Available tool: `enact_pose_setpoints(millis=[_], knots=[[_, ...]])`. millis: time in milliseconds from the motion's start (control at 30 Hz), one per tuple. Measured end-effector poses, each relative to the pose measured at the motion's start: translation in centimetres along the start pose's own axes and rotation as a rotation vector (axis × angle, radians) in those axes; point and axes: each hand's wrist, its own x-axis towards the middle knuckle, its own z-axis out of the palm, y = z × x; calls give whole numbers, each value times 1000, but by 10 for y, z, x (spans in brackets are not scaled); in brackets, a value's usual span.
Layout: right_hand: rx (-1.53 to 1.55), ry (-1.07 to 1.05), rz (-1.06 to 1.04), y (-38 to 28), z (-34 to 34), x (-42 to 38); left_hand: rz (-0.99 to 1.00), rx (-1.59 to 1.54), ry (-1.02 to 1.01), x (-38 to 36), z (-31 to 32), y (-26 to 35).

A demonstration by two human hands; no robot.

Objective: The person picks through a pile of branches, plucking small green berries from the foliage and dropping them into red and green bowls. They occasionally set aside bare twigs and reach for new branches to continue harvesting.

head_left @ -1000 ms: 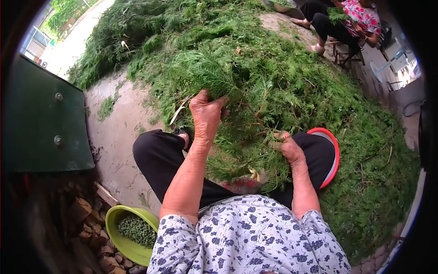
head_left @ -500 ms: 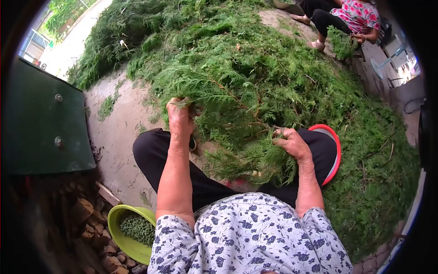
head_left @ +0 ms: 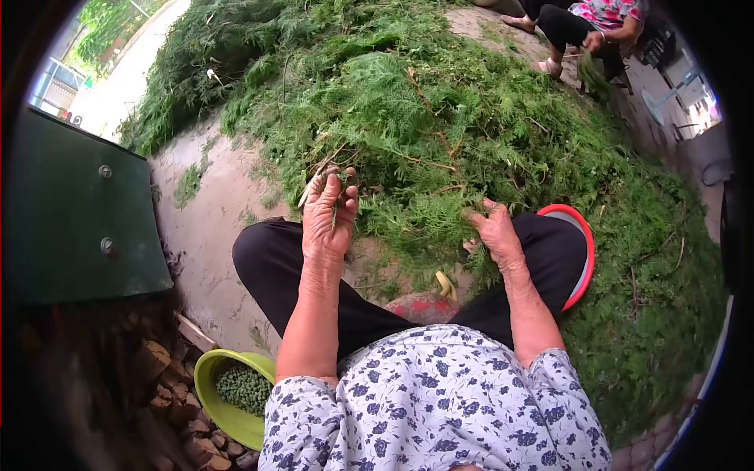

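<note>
My left hand (head_left: 330, 210) is raised above my left knee, fingers curled inward. A thin tan sliver shows beside its fingertips, and what sits inside the curl is mostly hidden. My right hand (head_left: 499, 234) is by my right knee, its fingers apart and no grip visible. Just ahead of it lies a leafy evergreen branch (head_left: 428, 157) with a reddish-brown stem, on top of a wide heap of similar cut greenery (head_left: 503, 149). Between my legs are a red, worn round surface (head_left: 424, 306) and a small pale yellow object (head_left: 446, 285).
A lime-green bucket (head_left: 271, 365) at lower left holds small green seed cones. Split firewood (head_left: 169, 392) lies beside it, under a dark green panel (head_left: 86, 212). A red-rimmed round item (head_left: 585, 259) is by my right knee. Another person (head_left: 589, 31) sits far right, holding greenery.
The branch has gone from between my hands to the heap ahead. My left hand has turned, showing its curled fingers; my right hand's fingers have loosened. The other person's greenery has swung lower.
</note>
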Motion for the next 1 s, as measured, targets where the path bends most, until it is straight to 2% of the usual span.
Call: enact_pose_setpoints(millis=[33, 100, 167, 233, 300, 367, 400, 533, 667, 767, 933, 1000], knots=[[87, 27, 0, -2, 10, 0, -22, -4, 63, -2, 1, -8], [518, -24, -38, 11, 27, 11, -44, 60, 29, -8, 7, -22], [579, 30, -50, 11, 42, 17, -90, 104, -21, -11, 8, -36], [475, 16, -52, -23, 50, 10, -73, 235, -69, -16, 14, -46], [455, 35, 20, -26, 54, 11, -72, 250, -99, -22, 20, -52], [159, -17, -157, -14, 57, 15, -15, 300, -96, -27, 25, -60], [514, 43, -25, -42, 62, 6, 11, 333, -99, -29, 24, -63], [725, 84, -47, -33, 72, 8, 59, 455, -121, -34, 31, -67], [710, 136, -17, -35, 74, 5, 96, 586, -113, -34, 26, -71], [741, 140, -10, -30, 74, 4, 45, 499, -87, -34, 24, -75], [689, 55, 172, -42, 60, 0, -239, 178, 27, -32, 22, -73], [725, 78, 174, -41, 55, 0, -342, 121, 32, -33, 20, -71]])
